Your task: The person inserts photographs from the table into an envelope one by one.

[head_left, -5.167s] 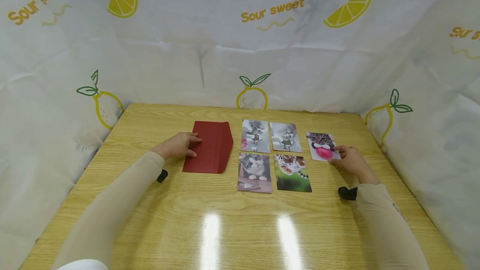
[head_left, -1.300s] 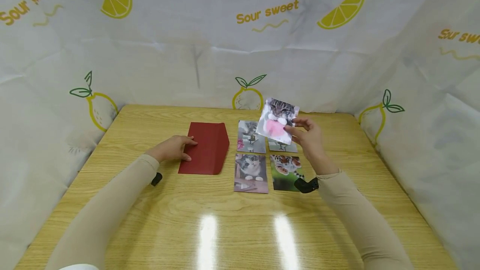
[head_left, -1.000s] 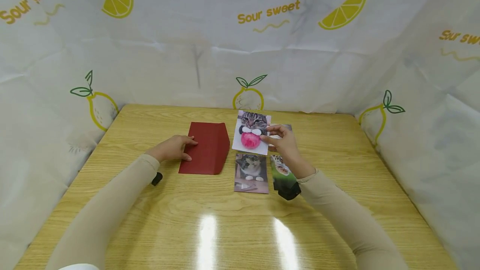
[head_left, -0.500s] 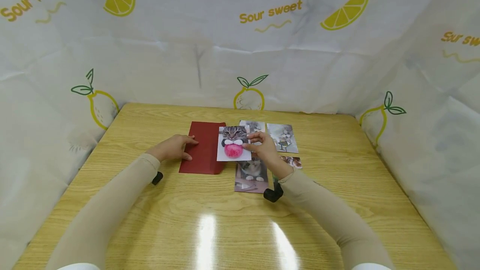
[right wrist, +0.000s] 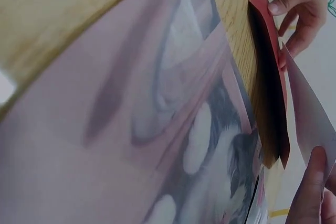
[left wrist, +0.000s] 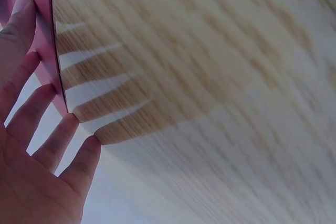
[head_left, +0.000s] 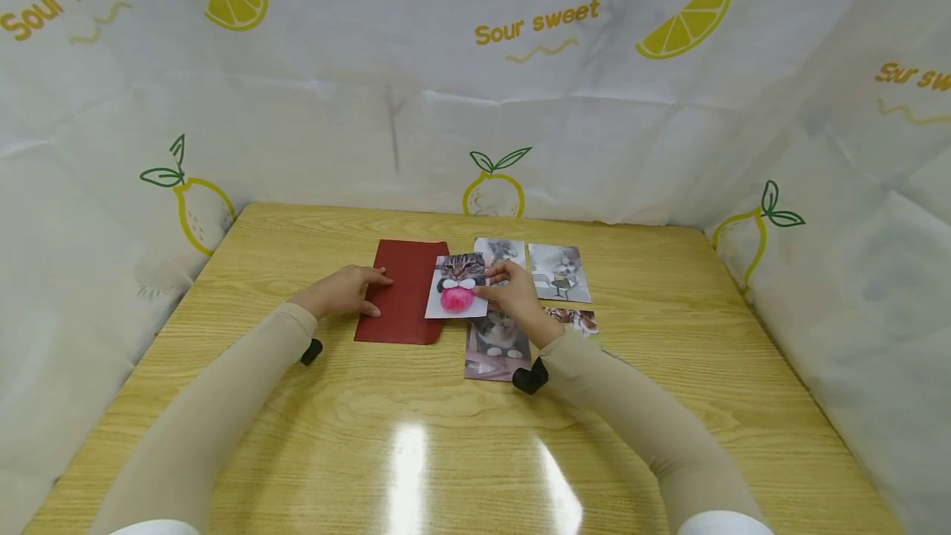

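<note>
A red envelope lies flat at left of centre, its flap end to the right. My left hand rests straight fingers on its left part; the left wrist view shows the thumb and fingertips against the envelope. Between thumb and fingers my right hand pinches the right edge of a cat photo card with a pink ball. The card overlaps the envelope's flap end in the head view. In the right wrist view, the card stands tilted beside the envelope, apparently above the table.
Right of the envelope lie several photo cards: a cat card, a tiger card partly behind my right wrist, a grey card and another grey card partly covered. A white lemon-print sheet walls the wooden table.
My right hand has lifted the pink-ball cat card from the table's right side and carried it left over the other cards to the envelope's flap end. The left hand stays on the envelope.
</note>
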The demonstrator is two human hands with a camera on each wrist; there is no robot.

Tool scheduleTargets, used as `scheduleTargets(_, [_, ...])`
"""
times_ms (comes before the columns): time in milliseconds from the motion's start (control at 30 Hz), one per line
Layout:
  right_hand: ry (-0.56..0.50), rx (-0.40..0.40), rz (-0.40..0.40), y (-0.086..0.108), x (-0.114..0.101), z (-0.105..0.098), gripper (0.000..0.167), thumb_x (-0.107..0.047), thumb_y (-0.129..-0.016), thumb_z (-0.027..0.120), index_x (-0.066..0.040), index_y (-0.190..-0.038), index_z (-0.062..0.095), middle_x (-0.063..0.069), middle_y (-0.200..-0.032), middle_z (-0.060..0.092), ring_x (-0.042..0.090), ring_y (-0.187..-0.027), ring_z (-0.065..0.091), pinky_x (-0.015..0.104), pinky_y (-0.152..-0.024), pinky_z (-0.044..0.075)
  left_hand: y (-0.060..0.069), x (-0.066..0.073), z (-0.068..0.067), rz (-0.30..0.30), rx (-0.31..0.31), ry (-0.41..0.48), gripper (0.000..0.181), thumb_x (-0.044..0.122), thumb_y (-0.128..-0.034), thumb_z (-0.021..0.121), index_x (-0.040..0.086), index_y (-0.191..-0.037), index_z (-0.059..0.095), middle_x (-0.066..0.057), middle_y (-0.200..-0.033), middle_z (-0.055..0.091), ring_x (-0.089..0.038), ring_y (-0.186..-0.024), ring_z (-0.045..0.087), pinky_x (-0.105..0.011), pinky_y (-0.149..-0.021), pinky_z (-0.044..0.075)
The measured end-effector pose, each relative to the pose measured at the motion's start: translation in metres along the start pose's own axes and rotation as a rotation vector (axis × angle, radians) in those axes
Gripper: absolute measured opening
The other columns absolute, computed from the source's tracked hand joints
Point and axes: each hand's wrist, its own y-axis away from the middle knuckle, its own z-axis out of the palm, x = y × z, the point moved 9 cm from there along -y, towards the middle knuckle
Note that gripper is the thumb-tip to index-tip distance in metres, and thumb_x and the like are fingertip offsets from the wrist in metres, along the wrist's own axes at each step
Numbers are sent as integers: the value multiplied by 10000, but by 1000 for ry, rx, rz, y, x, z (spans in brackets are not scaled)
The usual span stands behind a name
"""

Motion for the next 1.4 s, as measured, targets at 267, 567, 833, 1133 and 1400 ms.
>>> scheduleTargets(267, [45, 34, -25, -6, -2, 5, 303, -29, -808, 767, -36, -1041, 574, 77, -938, 515, 181, -710, 551, 336, -662, 597, 1, 1, 0, -2, -2, -4, 585, 191, -847, 751, 17, -1366, 543, -245, -1508, 361, -429, -1388, 338, -496, -1101, 379])
scheduleTargets(567, [42, 28, -61, -8, -1, 13, 310, 12, -802, 757, -22, -1026, 546, 68, -894, 478, 174, -683, 525, 323, -630, 598, 2, 3, -2, -5, 4, 10, 580, 175, -841, 757, 7, -1356, 550, -240, -1500, 381, -418, -1380, 363, -496, -1109, 370])
scheduleTargets(833, [47, 39, -56, -7, -2, 15, 318, 27, -784, 766, -25, -1003, 542, 68, -891, 477, 158, -668, 513, 297, -599, 591, 1, 3, -1, 0, 4, 17, 578, 179, -838, 761, 5, -1349, 555, -250, -1493, 386, -428, -1370, 373, -494, -1102, 379])
scheduleTargets(1133, [96, 36, -102, -6, -6, 14, 313, -1, -781, 777, -28, -998, 552, 96, -902, 506, 157, -658, 501, 277, -549, 558, 2, 4, -2, -6, 2, 15, 579, 176, -840, 758, 8, -1354, 552, -242, -1497, 384, -420, -1377, 366, -485, -1102, 383])
scheduleTargets(1400, [133, 27, -153, -4, -12, 15, 302, 1, -777, 774, -23, -987, 560, 102, -890, 517, 140, -576, 489, 264, -523, 538, 2, 5, -3, -2, 4, 10, 576, 179, -840, 758, 6, -1350, 554, -244, -1497, 381, -423, -1374, 368, -486, -1098, 388])
